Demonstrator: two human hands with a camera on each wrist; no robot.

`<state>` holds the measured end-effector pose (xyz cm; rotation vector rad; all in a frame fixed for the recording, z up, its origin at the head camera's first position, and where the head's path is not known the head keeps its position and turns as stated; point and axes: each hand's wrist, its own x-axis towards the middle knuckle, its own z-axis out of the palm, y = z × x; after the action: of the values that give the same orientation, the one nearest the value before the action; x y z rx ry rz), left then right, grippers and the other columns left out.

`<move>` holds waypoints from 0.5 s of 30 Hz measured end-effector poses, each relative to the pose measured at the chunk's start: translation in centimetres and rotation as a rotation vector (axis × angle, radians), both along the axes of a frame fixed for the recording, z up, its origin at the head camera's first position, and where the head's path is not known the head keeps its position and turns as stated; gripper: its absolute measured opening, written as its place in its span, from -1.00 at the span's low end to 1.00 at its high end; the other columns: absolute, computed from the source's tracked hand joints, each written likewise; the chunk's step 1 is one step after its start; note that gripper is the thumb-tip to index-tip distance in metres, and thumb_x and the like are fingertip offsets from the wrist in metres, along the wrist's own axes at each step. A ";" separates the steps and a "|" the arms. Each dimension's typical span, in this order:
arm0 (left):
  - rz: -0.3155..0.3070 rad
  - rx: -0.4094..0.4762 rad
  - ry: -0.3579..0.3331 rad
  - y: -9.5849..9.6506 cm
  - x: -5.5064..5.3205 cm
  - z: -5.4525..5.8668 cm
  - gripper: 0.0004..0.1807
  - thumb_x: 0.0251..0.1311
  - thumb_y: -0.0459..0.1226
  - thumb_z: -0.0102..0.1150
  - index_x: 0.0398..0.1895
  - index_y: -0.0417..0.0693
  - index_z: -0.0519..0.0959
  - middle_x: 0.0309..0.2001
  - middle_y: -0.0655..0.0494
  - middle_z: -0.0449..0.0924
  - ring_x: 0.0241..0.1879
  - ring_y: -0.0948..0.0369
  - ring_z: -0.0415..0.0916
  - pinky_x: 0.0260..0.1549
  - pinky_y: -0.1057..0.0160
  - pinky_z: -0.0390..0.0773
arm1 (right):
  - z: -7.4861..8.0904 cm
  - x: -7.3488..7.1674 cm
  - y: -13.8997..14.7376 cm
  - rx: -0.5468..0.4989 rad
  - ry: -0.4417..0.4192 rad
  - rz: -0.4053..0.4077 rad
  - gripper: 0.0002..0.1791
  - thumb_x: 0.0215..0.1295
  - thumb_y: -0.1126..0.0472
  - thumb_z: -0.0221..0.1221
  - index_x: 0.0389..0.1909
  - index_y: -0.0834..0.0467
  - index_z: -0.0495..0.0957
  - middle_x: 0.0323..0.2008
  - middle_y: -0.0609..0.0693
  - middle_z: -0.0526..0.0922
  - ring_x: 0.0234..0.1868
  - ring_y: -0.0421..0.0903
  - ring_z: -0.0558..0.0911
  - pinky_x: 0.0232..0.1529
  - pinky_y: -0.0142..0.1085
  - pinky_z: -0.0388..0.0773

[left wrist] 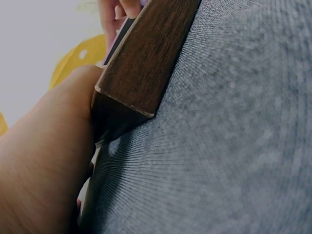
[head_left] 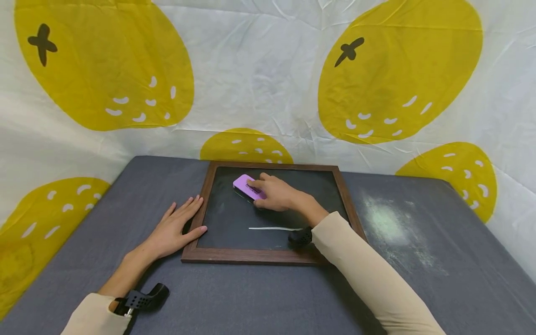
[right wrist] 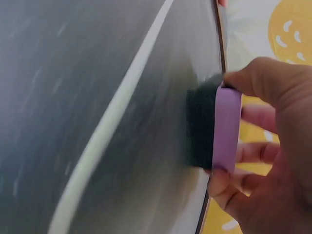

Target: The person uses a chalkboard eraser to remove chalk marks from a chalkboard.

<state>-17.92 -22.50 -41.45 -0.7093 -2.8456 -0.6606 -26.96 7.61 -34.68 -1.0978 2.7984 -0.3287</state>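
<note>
A chalkboard (head_left: 226,228) in a brown wooden frame (head_left: 251,255) lies on the table. My right hand (head_left: 276,191) grips a purple chalkboard eraser (head_left: 242,181) over its upper middle. In the right wrist view the eraser's dark felt (right wrist: 201,126) faces the board; thumb and fingers pinch the purple back (right wrist: 226,131). Nearer me, a white chalk line (head_left: 268,228) runs across the board, its right end hidden by the right wrist. My left hand (head_left: 176,231) rests with fingers extended at the frame's left side, the thumb on the wood.
A grey cloth (head_left: 234,298) covers the table. Pale chalk dust (head_left: 387,223) marks it right of the board. Behind hangs a white curtain (head_left: 255,60) with yellow fruit shapes. Black camera mounts (head_left: 146,298) sit on both wrists.
</note>
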 end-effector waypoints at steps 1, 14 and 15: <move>0.000 0.000 0.001 0.0 0.0 0.0 -0.16 0.30 0.06 0.09 0.49 -0.17 0.05 0.44 -0.16 0.05 0.42 -0.09 -0.04 0.33 -0.21 -0.23 | 0.0 0.0 0.3 -0.002 -0.007 0.016 -0.29 0.26 0.05 0.18 0.42 0.04 0.23 -0.28 0.01 0.30 -0.32 -0.08 0.34 -0.35 -0.32 0.22; 0.010 0.001 0.003 0.1 0.3 -0.3 -0.16 0.30 0.05 0.09 0.49 -0.17 0.05 0.45 -0.16 0.04 0.42 -0.10 -0.04 0.33 -0.22 -0.24 | 0.6 -0.3 4.2 -0.001 -0.081 0.139 -0.37 0.35 0.11 0.17 0.42 -0.13 0.26 -0.28 -0.02 0.28 -0.25 -0.06 0.28 -0.27 -0.26 0.27; 0.011 -0.001 0.001 0.1 0.3 -0.3 -0.16 0.31 0.05 0.09 0.49 -0.17 0.05 0.45 -0.16 0.04 0.42 -0.10 -0.04 0.33 -0.21 -0.23 | 0.7 -0.4 4.6 -0.002 -0.084 0.138 -0.37 0.35 0.13 0.17 0.42 -0.14 0.26 -0.28 -0.02 0.28 -0.25 -0.07 0.28 -0.26 -0.26 0.27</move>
<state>-17.65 -22.39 -41.71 -0.6930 -2.8472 -0.6570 -27.34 12.24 -34.02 -1.2397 2.6336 -0.3550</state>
